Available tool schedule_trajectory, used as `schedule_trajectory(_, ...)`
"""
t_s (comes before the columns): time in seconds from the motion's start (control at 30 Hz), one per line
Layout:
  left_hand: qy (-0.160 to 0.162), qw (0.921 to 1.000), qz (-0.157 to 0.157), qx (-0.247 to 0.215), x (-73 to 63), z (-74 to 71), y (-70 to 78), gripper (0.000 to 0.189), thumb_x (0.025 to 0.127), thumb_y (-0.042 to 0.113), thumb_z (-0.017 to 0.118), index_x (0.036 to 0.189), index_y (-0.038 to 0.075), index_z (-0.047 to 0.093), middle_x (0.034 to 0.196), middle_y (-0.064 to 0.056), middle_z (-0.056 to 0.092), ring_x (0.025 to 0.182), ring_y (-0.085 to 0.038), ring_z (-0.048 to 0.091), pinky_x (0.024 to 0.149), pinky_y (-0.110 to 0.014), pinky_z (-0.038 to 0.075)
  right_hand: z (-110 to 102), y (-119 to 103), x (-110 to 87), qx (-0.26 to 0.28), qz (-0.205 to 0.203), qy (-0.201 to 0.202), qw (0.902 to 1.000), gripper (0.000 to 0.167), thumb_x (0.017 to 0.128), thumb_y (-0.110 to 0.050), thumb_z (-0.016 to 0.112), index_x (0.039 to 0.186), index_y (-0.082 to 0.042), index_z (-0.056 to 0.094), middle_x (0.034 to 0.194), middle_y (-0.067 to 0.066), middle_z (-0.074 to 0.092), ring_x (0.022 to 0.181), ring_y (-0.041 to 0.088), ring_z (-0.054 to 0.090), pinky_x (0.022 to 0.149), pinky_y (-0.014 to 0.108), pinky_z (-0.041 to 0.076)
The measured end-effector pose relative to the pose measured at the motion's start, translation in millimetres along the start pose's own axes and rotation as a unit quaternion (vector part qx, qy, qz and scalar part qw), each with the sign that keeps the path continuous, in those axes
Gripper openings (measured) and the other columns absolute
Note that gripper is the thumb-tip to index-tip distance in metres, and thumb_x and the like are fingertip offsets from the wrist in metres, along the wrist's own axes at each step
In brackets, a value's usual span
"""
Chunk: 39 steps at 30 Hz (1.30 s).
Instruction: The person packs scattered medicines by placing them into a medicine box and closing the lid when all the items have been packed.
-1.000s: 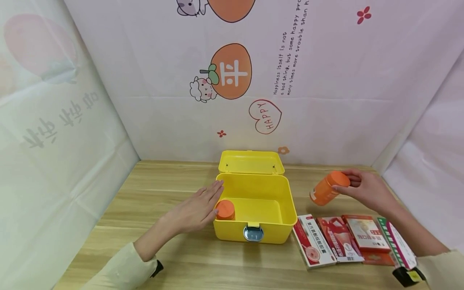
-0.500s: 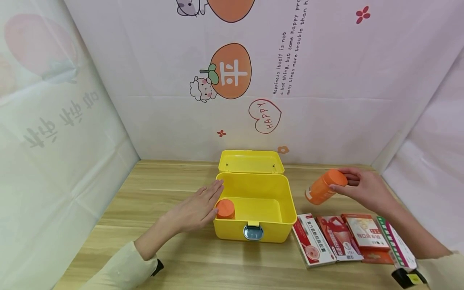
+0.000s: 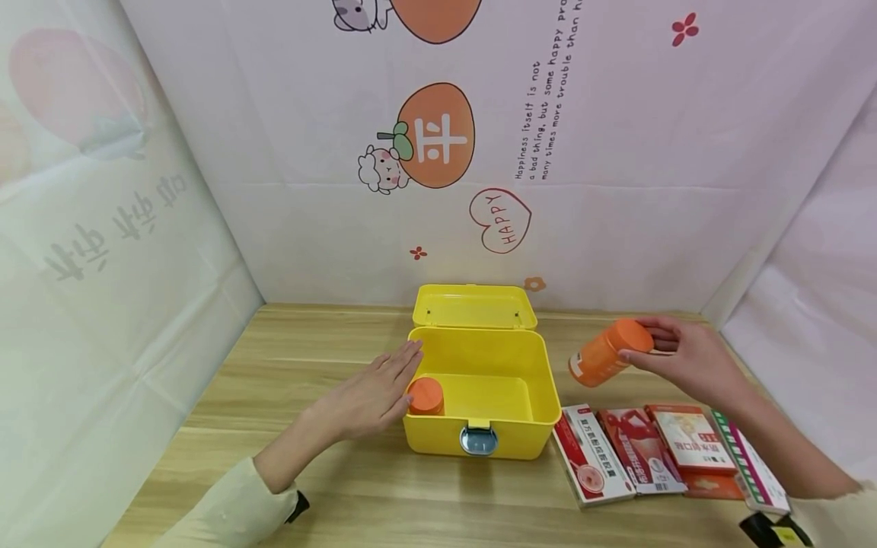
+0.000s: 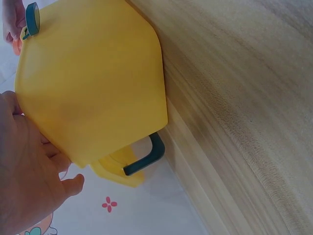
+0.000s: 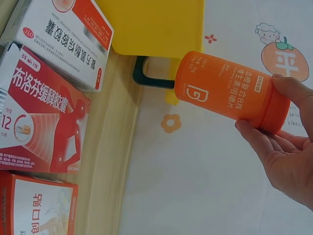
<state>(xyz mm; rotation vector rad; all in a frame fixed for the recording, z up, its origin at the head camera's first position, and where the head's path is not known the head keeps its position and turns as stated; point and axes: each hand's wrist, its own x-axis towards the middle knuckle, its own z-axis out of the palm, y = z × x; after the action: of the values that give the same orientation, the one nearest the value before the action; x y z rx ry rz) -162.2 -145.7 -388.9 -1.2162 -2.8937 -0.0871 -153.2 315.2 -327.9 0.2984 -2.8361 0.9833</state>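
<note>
In the head view, the right hand (image 3: 695, 361), at the right of the frame, held an orange bottle (image 3: 610, 352) by its cap end, thumb on the near side and fingers behind. The bottle hung tilted above the table (image 3: 342, 487), its base towards the lower left, just right of the yellow box (image 3: 438, 443). That box stood at the lower centre with its lid (image 3: 473, 308) tipped back. Inside, in the near left corner, sat a jar with an orange cap (image 3: 426, 396). The left hand (image 3: 366, 392) lay against the box's left edge — fingers straight and close together. At the lower right, a white-and-red packet (image 3: 594, 457), a red packet (image 3: 642, 450), an orange-and-white packet (image 3: 690, 438) and a green-striped packet (image 3: 750, 460) lay in a row.

In the left wrist view, the box's wall filled the upper left and middle, a dark green handle (image 4: 151, 155) below it. The left hand was at the lower left, its fingers partly hidden by the box, its thumb apart.

In the right wrist view, the bottle slanted across the right half, its printed side showing — thumb and fingers gripping the cap. Three packets lined the left side.
</note>
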Motion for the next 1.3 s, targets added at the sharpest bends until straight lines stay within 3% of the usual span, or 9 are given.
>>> schedule_trajectory(0.6,-0.001,1.0000,-0.001,0.004,0.2,1.6,-1.2,0.064,0.107,0.036,0.027,0.159,0.001,0.015,0.169,-0.013,0.010,0.156,-0.025,0.012,0.124,-0.048,0.025,2,-23,4.3,0.004,-0.017,0.008,0.9998,0.063,0.086,-0.034,0.078,0.131,0.004,0.058,0.118,0.028,0.068,0.102,0.043,0.070,0.068,0.016,0.058)
schedule_trajectory(1.3,-0.006,1.0000,-0.004,0.005,0.0,0.1,-0.2,0.064,0.107,0.037,0.028,0.159,0.001,0.015,0.169,-0.012,0.009,0.157,-0.025,0.012,0.124,-0.048,0.025,5,-45,6.8,0.029,-0.026,-0.012,0.9992,0.062,0.087,-0.035,0.077,0.133,0.002,0.056,0.121,0.026,0.068,0.105,0.041,0.069,0.072,0.018,0.058)
